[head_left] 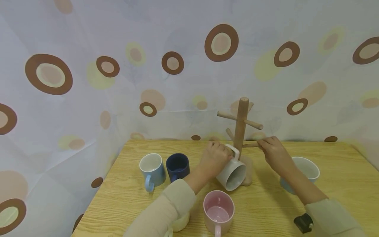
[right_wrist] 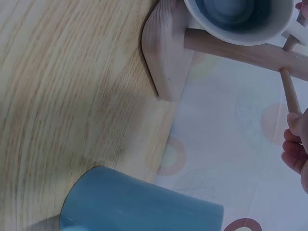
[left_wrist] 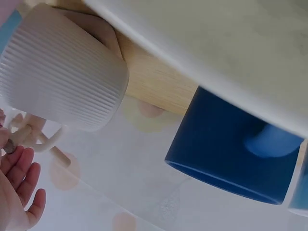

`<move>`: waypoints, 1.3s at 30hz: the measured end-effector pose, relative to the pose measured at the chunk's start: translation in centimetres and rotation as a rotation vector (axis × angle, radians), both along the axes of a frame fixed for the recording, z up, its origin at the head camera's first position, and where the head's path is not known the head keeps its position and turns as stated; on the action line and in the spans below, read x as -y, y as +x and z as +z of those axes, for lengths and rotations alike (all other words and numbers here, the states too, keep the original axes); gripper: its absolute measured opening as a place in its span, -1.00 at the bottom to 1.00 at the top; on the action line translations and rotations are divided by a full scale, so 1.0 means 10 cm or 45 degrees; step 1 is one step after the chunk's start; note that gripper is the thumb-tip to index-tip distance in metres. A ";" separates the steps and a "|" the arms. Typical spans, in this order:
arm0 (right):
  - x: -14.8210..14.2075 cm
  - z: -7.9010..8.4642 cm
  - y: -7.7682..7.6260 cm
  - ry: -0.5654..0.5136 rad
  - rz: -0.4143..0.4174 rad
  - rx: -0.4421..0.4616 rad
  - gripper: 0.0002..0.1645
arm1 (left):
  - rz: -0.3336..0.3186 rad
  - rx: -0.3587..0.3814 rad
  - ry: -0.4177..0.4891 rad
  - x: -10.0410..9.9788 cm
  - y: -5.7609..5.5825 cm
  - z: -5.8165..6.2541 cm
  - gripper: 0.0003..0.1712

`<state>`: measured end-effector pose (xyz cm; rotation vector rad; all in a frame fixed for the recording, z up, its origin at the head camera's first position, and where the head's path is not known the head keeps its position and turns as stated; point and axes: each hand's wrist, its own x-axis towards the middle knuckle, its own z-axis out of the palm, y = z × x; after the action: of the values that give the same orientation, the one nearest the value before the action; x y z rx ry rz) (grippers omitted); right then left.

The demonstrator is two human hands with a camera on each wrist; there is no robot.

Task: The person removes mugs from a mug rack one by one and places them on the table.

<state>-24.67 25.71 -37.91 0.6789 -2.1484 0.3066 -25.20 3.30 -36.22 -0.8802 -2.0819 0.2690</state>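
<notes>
White ribbed mug [head_left: 232, 174] hangs tilted w/ its mouth facing the camera, handle hooked over a low peg of the wooden mug tree [head_left: 241, 126], body just beside the tree's post and above its base. Left hand [head_left: 215, 157] is on the mug's upper side near the handle, fingers curled round it, gripping. In left wrist view the mug's ribbed wall [left_wrist: 60, 72] fills the upper left, w/ the tree's pegs behind it. Right hand [head_left: 273, 152] is at a low peg on the tree's right side, fingertips pinching the peg end; right wrist view shows fingertips [right_wrist: 293, 139] at the tip of a thin dowel, w/ the tree's base [right_wrist: 166, 53] standing on the table edge-on in that shot. Tree stands toward the back of the light wood table [head_left: 340, 177], nr the wall. Around it: light blue mug [head_left: 153, 171] and dark navy mug [head_left: 177, 166] side by side, left of the left hand, upright; pink mug [head_left: 218, 210] upright nr the front edge, betw. the two forearms; a blue mug w/ white inside [head_left: 305, 172] under the right forearm, partly hidden. A pale yellow item [head_left: 181, 223] peeks out under the left sleeve, can't tell what. Black device [head_left: 302, 223] on the right wrist. Backdrop is a pale curtain [head_left: 118, 82] w/ brown, beige and yellow circles.
</notes>
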 end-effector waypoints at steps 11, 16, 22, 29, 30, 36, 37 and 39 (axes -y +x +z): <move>0.00 0.05 -0.09 0.033 -0.010 0.097 -0.77 | -0.008 -0.042 -0.024 -0.05 0.06 -0.03 -0.70; 0.00 0.07 -0.10 0.032 -0.004 0.123 -0.74 | 0.009 -0.035 -0.049 -0.07 0.08 -0.02 -0.68; -0.01 0.06 -0.14 0.019 -0.003 0.114 -0.73 | 0.021 -0.016 -0.054 -0.10 0.11 0.01 -0.68; -0.01 0.05 -0.19 0.018 -0.005 0.126 -0.72 | 0.058 0.005 -0.085 -0.14 0.12 0.01 -0.65; -0.01 0.05 -0.19 0.019 -0.009 0.134 -0.73 | 0.061 0.007 -0.090 -0.15 0.12 0.01 -0.65; -0.02 0.04 -0.24 0.021 -0.023 0.146 -0.79 | 0.075 0.035 -0.105 -0.18 0.14 0.01 -0.65; -0.03 0.04 -0.24 0.022 -0.025 0.138 -0.79 | 0.076 0.038 -0.105 -0.19 0.15 0.01 -0.65; -0.03 0.03 -0.25 0.023 -0.030 0.118 -0.79 | 0.077 0.044 -0.105 -0.19 0.15 0.02 -0.66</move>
<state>-27.22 26.05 -37.61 0.6602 -2.2479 0.3116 -23.66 5.22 -36.00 -0.8773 -2.1449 0.3760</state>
